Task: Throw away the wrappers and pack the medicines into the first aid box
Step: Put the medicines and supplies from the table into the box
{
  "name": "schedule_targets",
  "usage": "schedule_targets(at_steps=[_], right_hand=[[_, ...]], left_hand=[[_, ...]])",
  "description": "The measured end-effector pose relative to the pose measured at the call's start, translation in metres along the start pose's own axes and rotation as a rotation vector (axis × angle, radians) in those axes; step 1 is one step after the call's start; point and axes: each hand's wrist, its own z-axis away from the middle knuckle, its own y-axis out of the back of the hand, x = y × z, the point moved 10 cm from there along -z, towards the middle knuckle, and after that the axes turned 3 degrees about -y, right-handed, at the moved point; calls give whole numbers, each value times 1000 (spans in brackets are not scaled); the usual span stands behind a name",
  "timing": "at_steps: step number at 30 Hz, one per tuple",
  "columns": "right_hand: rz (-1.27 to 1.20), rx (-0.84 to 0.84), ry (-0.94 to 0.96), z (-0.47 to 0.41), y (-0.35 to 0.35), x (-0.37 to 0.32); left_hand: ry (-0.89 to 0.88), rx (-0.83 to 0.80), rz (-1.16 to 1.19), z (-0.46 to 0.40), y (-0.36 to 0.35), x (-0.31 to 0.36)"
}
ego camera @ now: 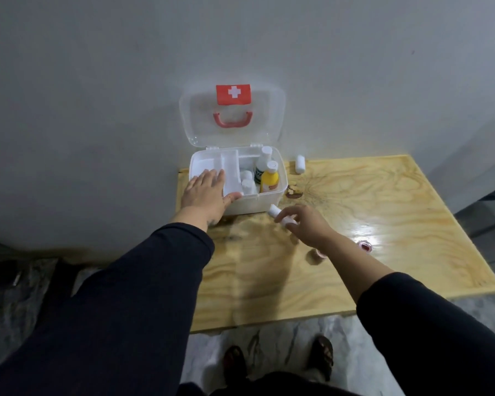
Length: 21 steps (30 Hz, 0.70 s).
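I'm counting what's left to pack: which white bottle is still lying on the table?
The small white bottle right of the first aid box, by the wall; others are boxed or held.

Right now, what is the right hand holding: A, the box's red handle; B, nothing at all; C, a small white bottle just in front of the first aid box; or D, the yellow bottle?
C: the right hand pinches a small white bottle just in front of the first aid box, while the yellow bottle stands inside the box.
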Motion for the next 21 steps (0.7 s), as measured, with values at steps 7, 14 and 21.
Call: schedule_targets(at_steps=[7,14,21], right_hand=[[-374,223,-168,-14,71,45],[-541,390,-273,-56,87,57],[-494,493,-371,-107,81,64]], left_hand=[[-11,10,-1,1,-1,1],[-14,53,14,0,0,1],[3,128,18,0,4,-1]])
